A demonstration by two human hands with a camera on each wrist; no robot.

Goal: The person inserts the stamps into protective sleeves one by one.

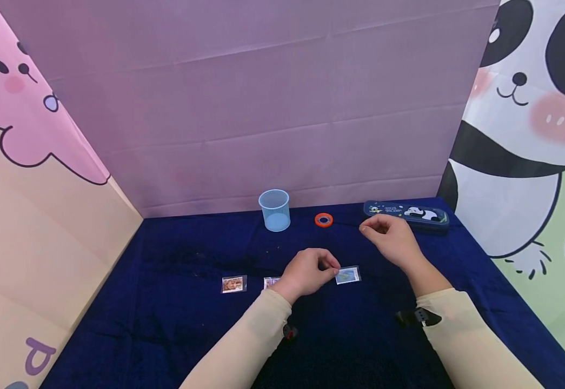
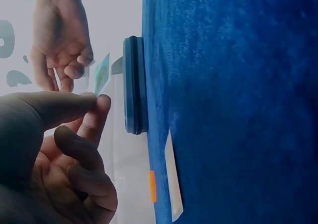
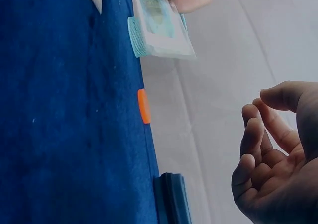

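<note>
My left hand (image 1: 307,273) pinches a small blue stamp-like card (image 1: 347,275) in a clear sleeve by its edge, between thumb and index finger. In the right wrist view that sleeved card (image 3: 158,15) is raised above the blue cloth. My right hand (image 1: 393,240) is off to the right of it, in front of the pencil case, with fingers loosely bent and nothing between them. Left of my left hand a sleeved card with a brown picture (image 1: 233,284) lies on the cloth. Another, with a purple picture (image 1: 271,281), is partly hidden behind the left wrist.
A translucent blue cup (image 1: 275,212) stands at the back of the dark blue cloth (image 1: 175,319). To its right lies an orange ring-shaped roll of tape (image 1: 323,220). A dark blue panda pencil case (image 1: 423,215) sits at the back right. Fabric walls (image 1: 282,108) enclose three sides.
</note>
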